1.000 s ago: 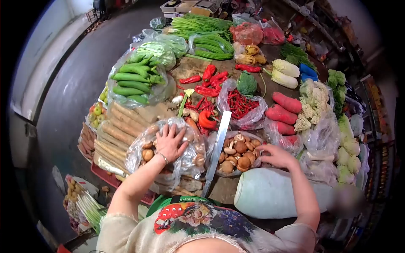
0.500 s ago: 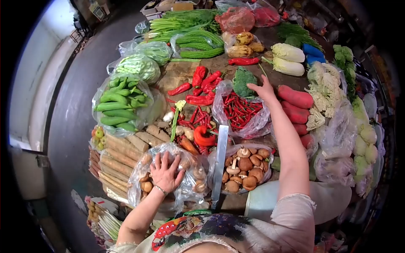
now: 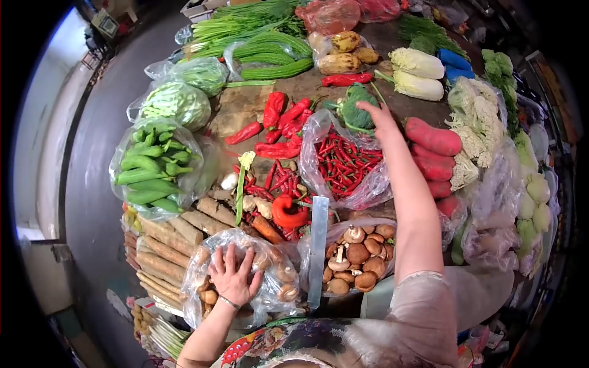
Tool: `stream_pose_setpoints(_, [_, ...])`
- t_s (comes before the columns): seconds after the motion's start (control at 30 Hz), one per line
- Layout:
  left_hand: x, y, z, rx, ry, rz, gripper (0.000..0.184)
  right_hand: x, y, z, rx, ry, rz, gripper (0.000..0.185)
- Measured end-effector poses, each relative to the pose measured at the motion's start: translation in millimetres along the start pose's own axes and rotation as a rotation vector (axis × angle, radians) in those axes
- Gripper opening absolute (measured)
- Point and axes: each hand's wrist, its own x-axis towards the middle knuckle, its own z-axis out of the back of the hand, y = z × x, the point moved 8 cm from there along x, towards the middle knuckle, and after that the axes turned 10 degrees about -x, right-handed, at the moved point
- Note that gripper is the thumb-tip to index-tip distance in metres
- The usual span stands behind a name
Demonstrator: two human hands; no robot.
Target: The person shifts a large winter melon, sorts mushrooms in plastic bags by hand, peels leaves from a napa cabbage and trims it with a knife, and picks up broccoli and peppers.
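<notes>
My left hand (image 3: 233, 279) lies with fingers spread on a clear plastic bag (image 3: 273, 276) of mushrooms at the lower left. My right hand (image 3: 379, 119) reaches far forward and touches the right side of a broccoli head (image 3: 358, 109), its fingers closed against it and partly hidden. The broccoli is tilted, with its stalk pointing left, above an open bag of thin red chilies (image 3: 346, 161). A long flat metal blade (image 3: 318, 251) stands between the mushroom bag and an open bag of brown mushrooms (image 3: 357, 257).
Large red peppers (image 3: 275, 110) lie left of the chilies. Red-skinned radishes (image 3: 433, 136) and cauliflower (image 3: 485, 104) are right of my forearm. Long brown roots (image 3: 164, 250) are stacked at the left, below bagged green pods (image 3: 147, 175). A big pale gourd (image 3: 472, 288) lies at the lower right.
My right hand has moved from beside the open mushroom bag forward to the broccoli, which has turned and tilted. My left hand stays on the bag. The whole view has shifted.
</notes>
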Motion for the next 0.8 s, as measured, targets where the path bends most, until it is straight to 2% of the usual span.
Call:
stream_pose_setpoints(0.07, [-1.6,0.2,-0.5,0.009,0.002,-0.005,0.054,-46.8,51.3,1.7,0.002,-0.010,0.017,0.101])
stream_pose_setpoints(0.13, [-1.0,-0.1,-0.8,0.026,0.001,-0.009,0.055,-35.8,78.4,22.6,-0.278,-0.189,0.243,0.099])
stream_pose_setpoints(0.2, [-0.7,0.2,-1.5,0.027,0.005,-0.004,0.055,-52.4,115.1,36.2,-0.699,-0.434,0.420,0.098])
stream_pose_setpoints(0.23, [-0.6,0.4,-1.6,0.024,0.006,-0.002,0.055,-67.6,128.5,33.7,-0.843,-0.492,0.448,0.096])
stream_pose_setpoints(0.27, [-0.3,0.2,-1.2,0.028,0.004,-0.008,0.055,-71.8,124.4,29.4,-0.845,-0.490,0.449,0.096])
stream_pose_setpoints(0.33, [0.0,-0.6,-0.9,0.031,0.002,-0.012,0.055,-79.4,117.8,19.5,-1.259,-0.642,0.472,0.097])
stream_pose_setpoints(0.37, [-0.3,-0.6,-0.8,0.028,0.002,-0.013,0.055,-67.7,94.3,18.2,-1.309,-0.492,0.443,0.098])
stream_pose_setpoints(0.4, [-0.2,0.2,-0.9,0.027,0.001,-0.013,0.055,-59.5,71.9,14.8,-1.404,-0.312,0.258,0.097])
stream_pose_setpoints(0.5, [-0.5,0.2,-0.6,0.016,-0.021,-0.018,0.055,-53.4,62.7,15.3,-1.422,-0.293,0.240,0.093])
stream_pose_setpoints(0.67, [0.0,1.0,-0.1,0.003,-0.027,-0.014,0.055,-42.2,65.2,23.8,-1.279,-0.250,0.379,0.085])
stream_pose_setpoints(0.8, [-0.9,1.0,-0.7,0.008,-0.028,-0.020,0.055,-65.8,77.4,15.5,-1.390,-0.275,0.324,0.080])
